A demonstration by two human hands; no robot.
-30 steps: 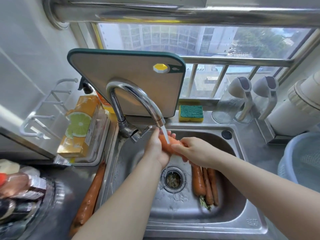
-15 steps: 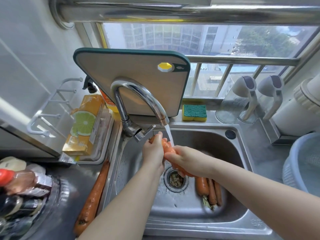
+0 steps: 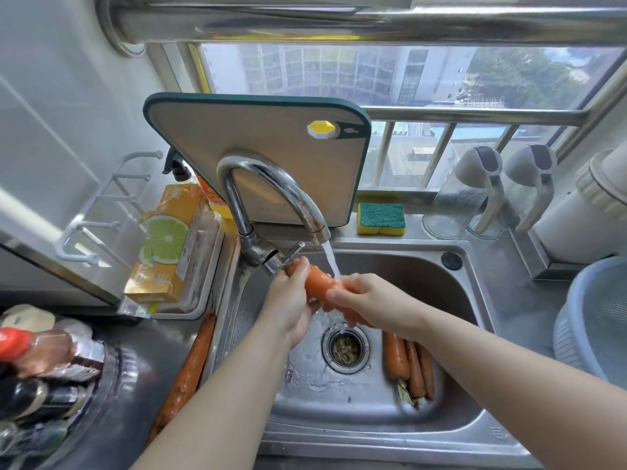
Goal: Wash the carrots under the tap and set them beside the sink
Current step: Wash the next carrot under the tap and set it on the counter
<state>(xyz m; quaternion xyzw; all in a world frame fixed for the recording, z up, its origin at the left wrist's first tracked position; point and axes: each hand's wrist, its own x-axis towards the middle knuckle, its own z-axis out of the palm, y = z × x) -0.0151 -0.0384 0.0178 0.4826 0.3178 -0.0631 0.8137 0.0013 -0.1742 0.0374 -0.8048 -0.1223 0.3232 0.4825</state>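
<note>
Both hands, left hand (image 3: pixel 288 300) and right hand (image 3: pixel 369 300), wrapped around one carrot (image 3: pixel 317 279) under the running tap (image 3: pixel 271 184); three carrots (image 3: pixel 409 364) lie by the sink's (image 3: pixel 424 425) right wall.

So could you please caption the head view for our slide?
Both hands rub a carrot under the running tap.

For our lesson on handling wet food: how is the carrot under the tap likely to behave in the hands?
The carrot probably feels slippery, since the tap's stream runs over it. It looks stiff: it spans both hands without sagging. Being round and tapered, it may roll if set on the flat steel counter.
</note>
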